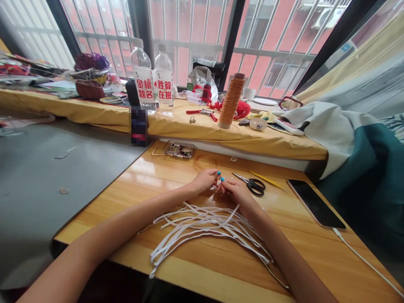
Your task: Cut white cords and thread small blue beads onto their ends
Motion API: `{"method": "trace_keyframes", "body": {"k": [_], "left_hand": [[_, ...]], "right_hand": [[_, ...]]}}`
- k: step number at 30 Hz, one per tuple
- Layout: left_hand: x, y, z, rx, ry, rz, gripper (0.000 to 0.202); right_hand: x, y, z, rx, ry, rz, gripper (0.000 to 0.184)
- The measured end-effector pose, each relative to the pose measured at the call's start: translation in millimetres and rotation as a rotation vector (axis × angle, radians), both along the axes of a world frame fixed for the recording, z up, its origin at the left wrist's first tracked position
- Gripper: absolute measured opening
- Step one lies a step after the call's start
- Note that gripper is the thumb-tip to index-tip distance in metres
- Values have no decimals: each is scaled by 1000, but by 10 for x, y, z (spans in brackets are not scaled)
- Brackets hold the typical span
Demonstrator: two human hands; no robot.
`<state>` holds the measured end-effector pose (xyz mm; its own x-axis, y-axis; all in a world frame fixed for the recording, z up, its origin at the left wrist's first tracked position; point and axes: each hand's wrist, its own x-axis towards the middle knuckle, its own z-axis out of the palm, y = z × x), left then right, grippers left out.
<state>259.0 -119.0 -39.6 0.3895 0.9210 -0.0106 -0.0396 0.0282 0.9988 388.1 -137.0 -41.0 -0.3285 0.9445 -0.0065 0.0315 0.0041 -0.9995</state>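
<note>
Over the middle of the wooden table, my left hand (205, 180) and my right hand (237, 192) meet, fingertips nearly touching. Both are closed in a pinch on a white cord (234, 213), whose tail hangs below my right palm. The exact spot between the fingers is small and partly hidden. Several flat white cords (192, 227) lie in a loose, curved bundle between my forearms. Just right of my right hand lie scissors (256, 187) with black handles, and behind them a thin yellow strip (268, 180).
A clear tray of beads (179, 149) and a coil of thin orange thread (205, 162) lie at the table's back. A phone (315, 203) with a charging cable is at right. On the sill stand two bottles (164, 82), a cone of orange yarn (232, 101) and red-handled pliers (202, 112).
</note>
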Motion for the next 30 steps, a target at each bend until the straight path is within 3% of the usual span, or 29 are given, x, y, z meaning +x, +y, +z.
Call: {"method": "trace_keyframes", "body": {"k": [14,18,23,30], "left_hand": [[-14,-11,14,-99,8,106,20],[-34,-19,21,-76,-23,65,24],[-123,-7,59,-43,-193,-167,31],[-153,44,47,-101,-274,-145,25]], "right_hand": [[-31,-113,177,-83,39,-8,34],[-17,-121,175,-96,39,-3,35],[34,-144,205,-45,110,-68,32],[96,-120,246,61,76,-251,35]]}}
